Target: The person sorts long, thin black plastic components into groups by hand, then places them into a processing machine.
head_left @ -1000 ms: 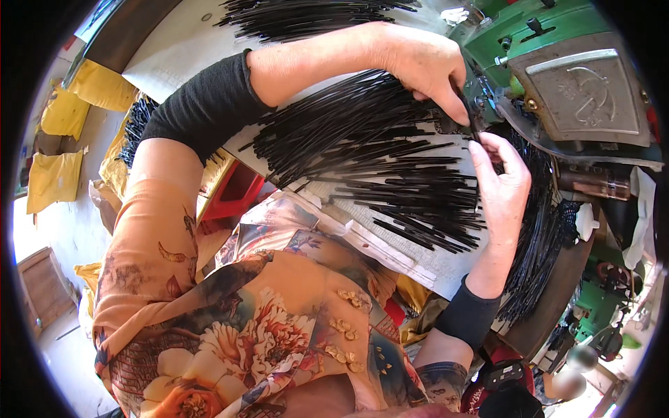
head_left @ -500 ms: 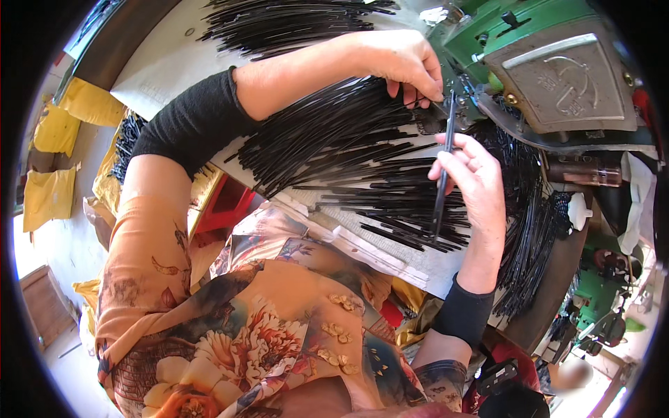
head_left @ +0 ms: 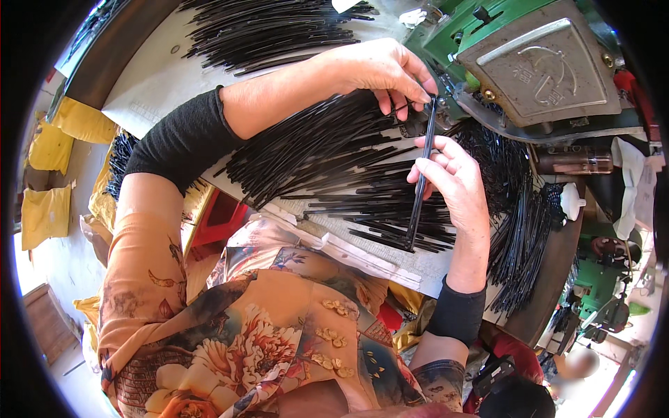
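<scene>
A long, thin black rod stands aslant between my hands. My right hand grips it around the middle, thumb on the near side and fingers curled behind. The thumb and forefinger of my left hand are pinched at the rod's upper end, beside the green machine. The other left fingers curl over a thin dark piece, too small to make out. Under and between my arms, many similar black rods lie fanned out on the pale worktable.
Another heap of black rods lies at the far side. A dense bundle hangs along the right edge. The machine's grey metal cover juts in at upper right. A red container and yellow cloths are at left.
My left fingertips have met the rod's upper end, where a small gap showed before. The view has shifted slightly, and my right hand still holds the rod.
</scene>
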`<state>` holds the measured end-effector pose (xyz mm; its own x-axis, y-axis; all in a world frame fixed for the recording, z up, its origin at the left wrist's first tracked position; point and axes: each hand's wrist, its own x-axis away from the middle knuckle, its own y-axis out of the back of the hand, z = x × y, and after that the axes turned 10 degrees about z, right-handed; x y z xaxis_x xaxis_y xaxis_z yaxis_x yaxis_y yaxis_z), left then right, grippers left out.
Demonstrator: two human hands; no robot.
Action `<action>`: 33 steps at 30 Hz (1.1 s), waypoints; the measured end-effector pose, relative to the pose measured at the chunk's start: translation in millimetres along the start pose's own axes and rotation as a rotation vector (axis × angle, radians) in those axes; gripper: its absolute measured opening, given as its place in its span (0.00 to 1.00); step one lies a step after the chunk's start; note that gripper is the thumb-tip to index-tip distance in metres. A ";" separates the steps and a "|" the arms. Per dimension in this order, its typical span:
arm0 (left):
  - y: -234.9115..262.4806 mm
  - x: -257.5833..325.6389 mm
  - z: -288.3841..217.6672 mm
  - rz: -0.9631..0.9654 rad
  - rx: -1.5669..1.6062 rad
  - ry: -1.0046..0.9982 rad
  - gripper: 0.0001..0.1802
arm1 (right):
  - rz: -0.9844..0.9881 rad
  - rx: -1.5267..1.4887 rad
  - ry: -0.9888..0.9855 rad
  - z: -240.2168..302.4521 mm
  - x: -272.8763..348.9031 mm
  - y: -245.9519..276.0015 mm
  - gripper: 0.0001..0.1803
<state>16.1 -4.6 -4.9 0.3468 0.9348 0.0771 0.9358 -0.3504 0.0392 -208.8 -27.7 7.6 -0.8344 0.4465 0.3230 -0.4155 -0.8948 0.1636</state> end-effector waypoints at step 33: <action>-13.8 -6.1 -5.1 -0.088 0.020 0.051 0.16 | -0.038 -0.343 0.110 -13.3 -7.8 -6.3 0.17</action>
<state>0.7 -5.8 -0.8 0.2596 0.9576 0.1252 0.9639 -0.2650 0.0279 -204.5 -25.6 -8.4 -0.8421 0.4934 0.2177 -0.5288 -0.8346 -0.1544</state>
